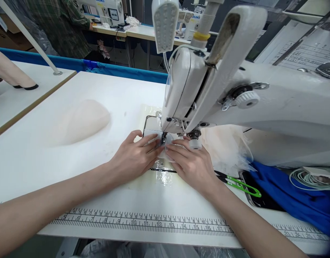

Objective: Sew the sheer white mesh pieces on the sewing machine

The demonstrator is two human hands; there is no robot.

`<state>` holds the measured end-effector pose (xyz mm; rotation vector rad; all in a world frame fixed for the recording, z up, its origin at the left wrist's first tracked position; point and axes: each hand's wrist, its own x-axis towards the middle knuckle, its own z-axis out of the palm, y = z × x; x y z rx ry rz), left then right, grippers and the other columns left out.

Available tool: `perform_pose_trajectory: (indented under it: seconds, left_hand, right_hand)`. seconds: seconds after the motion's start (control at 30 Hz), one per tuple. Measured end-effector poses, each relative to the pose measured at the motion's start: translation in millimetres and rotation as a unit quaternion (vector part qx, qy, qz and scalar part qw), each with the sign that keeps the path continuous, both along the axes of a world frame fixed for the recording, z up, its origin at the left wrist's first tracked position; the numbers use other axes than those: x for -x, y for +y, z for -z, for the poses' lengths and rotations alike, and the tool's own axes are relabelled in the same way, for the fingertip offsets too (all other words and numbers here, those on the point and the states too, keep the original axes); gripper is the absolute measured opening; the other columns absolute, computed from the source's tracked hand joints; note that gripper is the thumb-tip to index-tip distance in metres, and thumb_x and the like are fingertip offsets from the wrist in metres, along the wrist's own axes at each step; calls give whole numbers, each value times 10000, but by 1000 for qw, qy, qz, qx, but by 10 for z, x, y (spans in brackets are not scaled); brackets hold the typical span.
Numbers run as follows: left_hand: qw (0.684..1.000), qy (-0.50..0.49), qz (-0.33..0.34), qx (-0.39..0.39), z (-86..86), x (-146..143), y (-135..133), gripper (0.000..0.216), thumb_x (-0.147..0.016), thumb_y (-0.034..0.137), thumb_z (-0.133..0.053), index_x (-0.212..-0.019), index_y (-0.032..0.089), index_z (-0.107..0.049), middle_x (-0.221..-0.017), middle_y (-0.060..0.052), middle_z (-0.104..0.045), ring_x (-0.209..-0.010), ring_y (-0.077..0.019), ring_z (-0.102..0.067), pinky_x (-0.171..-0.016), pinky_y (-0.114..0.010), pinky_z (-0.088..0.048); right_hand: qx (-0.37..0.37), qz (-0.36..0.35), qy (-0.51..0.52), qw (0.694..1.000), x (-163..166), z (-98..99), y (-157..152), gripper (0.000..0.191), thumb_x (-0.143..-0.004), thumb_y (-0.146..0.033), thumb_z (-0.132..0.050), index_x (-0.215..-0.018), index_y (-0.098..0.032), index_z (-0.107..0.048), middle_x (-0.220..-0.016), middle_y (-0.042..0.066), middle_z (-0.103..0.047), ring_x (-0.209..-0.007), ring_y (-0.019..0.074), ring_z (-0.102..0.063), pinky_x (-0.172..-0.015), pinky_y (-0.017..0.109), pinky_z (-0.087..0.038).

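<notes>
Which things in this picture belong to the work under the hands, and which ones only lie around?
In the work:
- left hand and right hand, flat on the small sheer piece
- presser foot
- sewing machine

Lying about:
- green snips
- blue cloth
- pale fabric mound
- coiled cord

Workshop interior. A white table [73, 172] bears a printed ruler scale [143, 222] along its near edge. A second, wood-edged table [9, 104] stands just beside it at left and carries a slanted white pole [27, 36] on a round foot. A blue fabric band [122, 70] runs behind both. Beyond, a further table [143, 33] holds white machines [105, 10], and a person in a dark checked shirt [65, 28] stands beside it. Top centre: an LED lamp head [165, 25]. Upper right: a ruled paper chart [301, 53].
</notes>
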<state>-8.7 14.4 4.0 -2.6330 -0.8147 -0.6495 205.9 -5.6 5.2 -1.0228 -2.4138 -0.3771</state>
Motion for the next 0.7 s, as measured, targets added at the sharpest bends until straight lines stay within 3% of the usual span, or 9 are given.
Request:
perform_pose_trajectory:
  seconds: [0.17,0.7]
  left_hand:
    - [999,-20,17,-35,9,13,-46,236,-948,123,-490,-1106,179,-657,-1058,-11,-740,-1095,-195,-623,-869,-383,-368]
    - [1000,-20,15,-4,6,26,21,251,-969,142,-444,-1067,167,-674,-1098,-35,-727,-1057,-180,-663,-916,-407,-379]
  right_hand:
    - [-1,-17,-4,1000,-5,-28,-36,169,-895,-132,-568,-942,-192,-719,-1005,-8,-756,-852,161,-658,-886,346,-454]
    - [0,-14,-1,1000,-19,-2,23,185,-890,-104,-570,-921,-183,-735,-991,6,-759,-851,168,-687,-909,378,-501]
